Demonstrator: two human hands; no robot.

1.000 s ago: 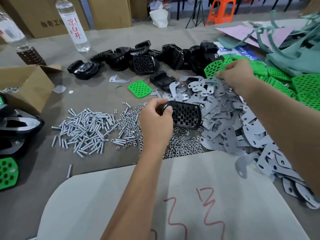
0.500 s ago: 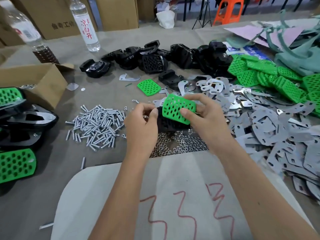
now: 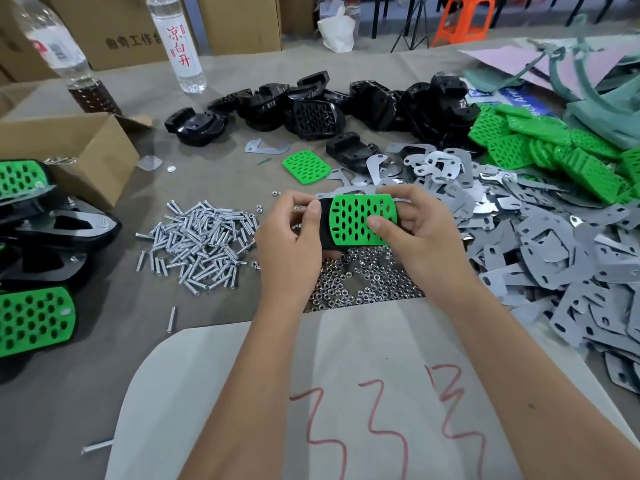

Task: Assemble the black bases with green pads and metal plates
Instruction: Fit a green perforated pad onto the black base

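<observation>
Above the pile of nuts at the middle of the table, I hold one black base in both hands with a green pad laid on its top face. My left hand grips the base's left end, fingers curled round it and thumb near the pad's left edge. My right hand holds the right end, thumb pressing on the pad's lower right area. The pad appears seated or nearly seated; whether it is fully home I cannot tell. No metal plate is on this unit yet. Finished units lie stacked at the left edge of the table, so part of the batch is judged complete. Much remains: loose black bases at the far side, green pads at the far right, metal plates heaped on the right, and screws just left of my left hand.
</observation>
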